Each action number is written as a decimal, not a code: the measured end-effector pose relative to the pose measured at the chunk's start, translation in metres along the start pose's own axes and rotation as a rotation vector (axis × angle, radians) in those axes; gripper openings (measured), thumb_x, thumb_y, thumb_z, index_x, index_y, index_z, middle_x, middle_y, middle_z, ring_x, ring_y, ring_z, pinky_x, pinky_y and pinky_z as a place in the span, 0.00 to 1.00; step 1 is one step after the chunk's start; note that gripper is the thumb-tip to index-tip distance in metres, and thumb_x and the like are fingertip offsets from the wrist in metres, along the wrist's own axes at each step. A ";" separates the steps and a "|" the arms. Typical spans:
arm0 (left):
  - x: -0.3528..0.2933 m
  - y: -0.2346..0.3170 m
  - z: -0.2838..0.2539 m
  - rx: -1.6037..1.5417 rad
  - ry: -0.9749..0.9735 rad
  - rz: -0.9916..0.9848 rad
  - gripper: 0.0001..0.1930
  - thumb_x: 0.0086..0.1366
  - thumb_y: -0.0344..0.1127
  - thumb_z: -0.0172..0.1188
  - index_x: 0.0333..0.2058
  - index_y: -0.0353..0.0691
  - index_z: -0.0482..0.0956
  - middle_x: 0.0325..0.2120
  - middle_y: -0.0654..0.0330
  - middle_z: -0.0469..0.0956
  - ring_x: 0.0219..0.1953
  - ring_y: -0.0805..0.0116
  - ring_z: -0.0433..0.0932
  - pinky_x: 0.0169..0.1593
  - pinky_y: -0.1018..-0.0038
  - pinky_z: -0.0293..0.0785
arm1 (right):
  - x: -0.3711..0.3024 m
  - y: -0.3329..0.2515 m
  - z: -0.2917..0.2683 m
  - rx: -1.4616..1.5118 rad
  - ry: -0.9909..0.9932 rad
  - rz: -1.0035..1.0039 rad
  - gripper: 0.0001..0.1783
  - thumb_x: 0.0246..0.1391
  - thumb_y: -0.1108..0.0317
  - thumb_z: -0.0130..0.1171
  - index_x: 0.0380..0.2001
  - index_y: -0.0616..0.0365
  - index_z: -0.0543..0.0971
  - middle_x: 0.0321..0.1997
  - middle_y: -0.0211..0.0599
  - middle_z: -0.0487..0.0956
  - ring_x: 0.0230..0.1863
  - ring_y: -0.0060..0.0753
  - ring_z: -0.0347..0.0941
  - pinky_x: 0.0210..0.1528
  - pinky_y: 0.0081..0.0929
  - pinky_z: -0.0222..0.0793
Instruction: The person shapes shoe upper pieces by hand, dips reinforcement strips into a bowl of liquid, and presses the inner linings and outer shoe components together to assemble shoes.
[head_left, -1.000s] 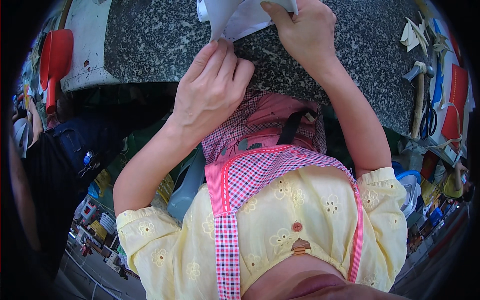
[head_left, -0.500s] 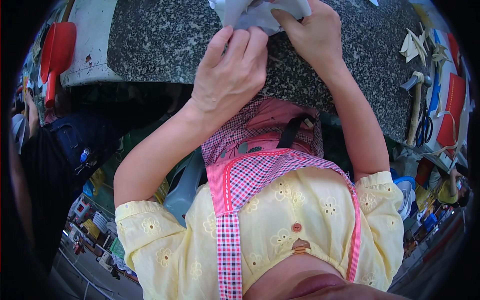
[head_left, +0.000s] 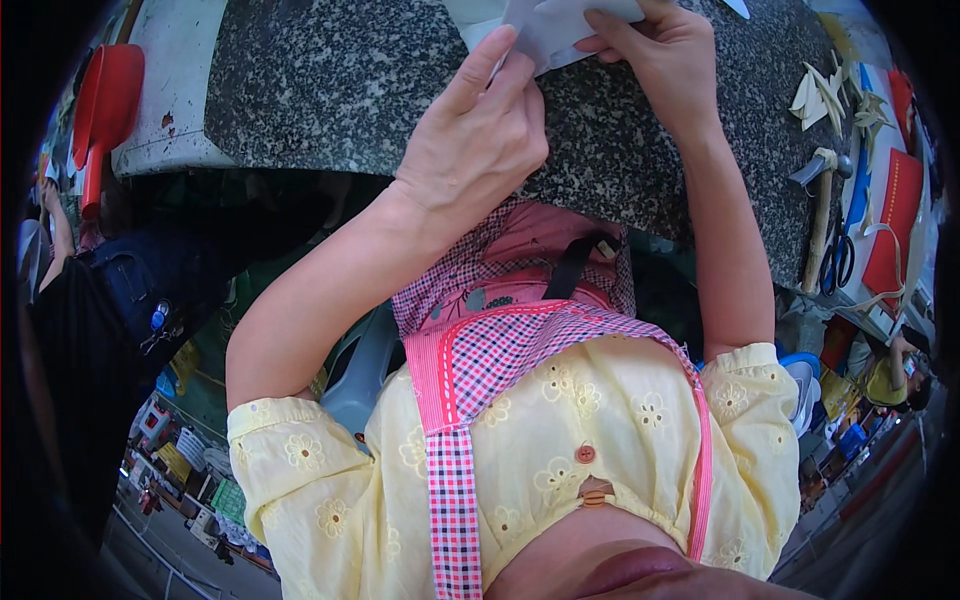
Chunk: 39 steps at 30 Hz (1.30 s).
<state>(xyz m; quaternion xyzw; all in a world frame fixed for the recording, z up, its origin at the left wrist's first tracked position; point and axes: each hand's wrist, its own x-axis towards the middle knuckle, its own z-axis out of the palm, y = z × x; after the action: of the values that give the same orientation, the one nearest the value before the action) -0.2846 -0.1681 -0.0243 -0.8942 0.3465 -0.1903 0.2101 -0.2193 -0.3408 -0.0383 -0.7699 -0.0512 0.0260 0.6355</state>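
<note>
Both my hands are on a thin white sheet (head_left: 560,28) at the top edge, over the speckled grey stone slab (head_left: 310,90). It looks folded, and the frame cuts off its far part; whether it is paper or another material I cannot tell. My left hand (head_left: 480,125) pinches the near left side between thumb and curled fingers. On the right side, my right hand (head_left: 668,60) grips the edge with the thumb on top and fingertips partly underneath.
At the right lie off-white scraps (head_left: 818,100), a hammer (head_left: 818,200) with a wooden handle, dark-handled scissors (head_left: 838,265) and a red strip (head_left: 893,215). A red scoop (head_left: 108,100) rests at the far left. Someone in dark clothes (head_left: 80,380) is close on my left.
My right hand has shifted right and its thumb now lies on the sheet's right edge. My left hand has turned slightly, its thumb pointing up along the sheet, which looks flatter and more spread.
</note>
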 end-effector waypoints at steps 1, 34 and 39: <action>-0.001 -0.001 0.001 -0.037 0.005 -0.008 0.15 0.50 0.31 0.51 0.37 0.35 0.77 0.32 0.62 0.77 0.45 0.76 0.70 0.64 0.61 0.40 | -0.001 -0.001 0.004 -0.037 0.053 -0.035 0.05 0.47 0.76 0.57 0.27 0.67 0.79 0.19 0.32 0.77 0.18 0.16 0.71 0.21 0.14 0.66; 0.009 -0.004 0.025 0.030 0.193 -0.123 0.21 0.51 0.33 0.52 0.46 0.49 0.75 0.39 0.75 0.76 0.33 0.81 0.67 0.33 0.71 0.46 | 0.007 -0.005 -0.001 -0.425 0.192 -0.275 0.08 0.39 0.72 0.54 0.24 0.65 0.76 0.19 0.51 0.74 0.21 0.46 0.74 0.23 0.31 0.68; 0.009 -0.007 0.025 0.008 0.166 -0.155 0.21 0.51 0.33 0.51 0.47 0.49 0.74 0.40 0.75 0.76 0.33 0.81 0.67 0.34 0.72 0.46 | 0.010 -0.011 0.000 -0.417 0.154 -0.268 0.10 0.38 0.71 0.53 0.25 0.65 0.76 0.20 0.52 0.74 0.24 0.50 0.74 0.27 0.33 0.70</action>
<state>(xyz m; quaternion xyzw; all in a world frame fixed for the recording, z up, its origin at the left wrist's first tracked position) -0.2627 -0.1632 -0.0395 -0.8986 0.2916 -0.2809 0.1689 -0.2095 -0.3377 -0.0267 -0.8705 -0.1086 -0.1282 0.4626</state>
